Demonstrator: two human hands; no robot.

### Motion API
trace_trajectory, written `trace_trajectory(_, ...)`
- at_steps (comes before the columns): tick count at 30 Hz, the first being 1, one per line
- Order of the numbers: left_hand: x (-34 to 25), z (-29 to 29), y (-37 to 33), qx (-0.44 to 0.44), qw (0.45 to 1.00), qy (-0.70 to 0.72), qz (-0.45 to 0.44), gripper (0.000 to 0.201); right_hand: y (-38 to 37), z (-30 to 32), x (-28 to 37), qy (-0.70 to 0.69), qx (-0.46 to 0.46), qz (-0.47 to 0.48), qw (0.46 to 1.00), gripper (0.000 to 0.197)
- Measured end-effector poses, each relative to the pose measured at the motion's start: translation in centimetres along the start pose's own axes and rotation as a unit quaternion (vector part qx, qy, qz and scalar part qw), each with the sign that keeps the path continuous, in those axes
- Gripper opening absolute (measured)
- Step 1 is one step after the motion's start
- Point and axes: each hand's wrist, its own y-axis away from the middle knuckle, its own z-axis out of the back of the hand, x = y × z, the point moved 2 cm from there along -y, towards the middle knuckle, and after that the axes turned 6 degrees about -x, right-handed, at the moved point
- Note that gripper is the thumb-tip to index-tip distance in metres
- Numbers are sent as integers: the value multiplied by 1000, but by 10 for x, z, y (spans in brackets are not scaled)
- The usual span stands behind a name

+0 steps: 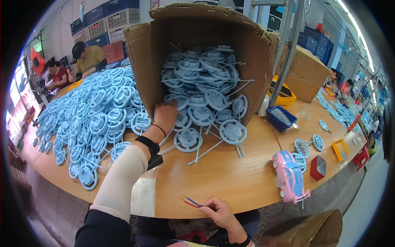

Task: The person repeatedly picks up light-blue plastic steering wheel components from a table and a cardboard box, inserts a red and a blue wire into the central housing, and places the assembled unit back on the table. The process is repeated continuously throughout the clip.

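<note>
My left hand (pixel 166 114) reaches into the mouth of a tipped cardboard box (pixel 257 45), its fingers bent round the rim of a light-blue plastic toy steering wheel (pixel 177 100); some fingertips are hidden. Behind and below that wheel, the box holds a heap of the same wheels (pixel 201 66), several with thin straight stems. Over the table's front edge, my right hand (pixel 220 212) pinches thin wires (pixel 192 202), one blue and one red, between thumb and forefinger. Their free ends point left.
A large pile of wheels (pixel 94 115) covers the table's left side. To the right are a pink toy car (pixel 289 177), a blue bin of small metal parts (pixel 282 118), a red box (pixel 318 167) and a yellow tray (pixel 340 150). Other people work at the far left and right.
</note>
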Motion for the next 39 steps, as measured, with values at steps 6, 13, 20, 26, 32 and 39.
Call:
trace_trajectory(6,-31,41,66,-119,990,-13,-78,46,-3,1,2,11,-16,17,1000,15)
trace_trajectory(13,-38,88,50,33,989,120,-79,43,1,1,2,12,-46,32,998,15)
trace_trajectory(20,38,-21,-49,56,995,34,-70,20,0,-3,5,-1,-32,31,999,14)
trace_trajectory(26,39,-59,-87,8,988,117,-105,26,0,2,3,23,0,21,1000,12)
trace_trajectory(32,17,-40,-102,136,969,164,-124,45,-1,4,2,7,-12,24,1000,14)
trace_trajectory(39,2,-9,-88,105,983,39,-147,34,-1,4,7,-5,-4,18,1000,15)
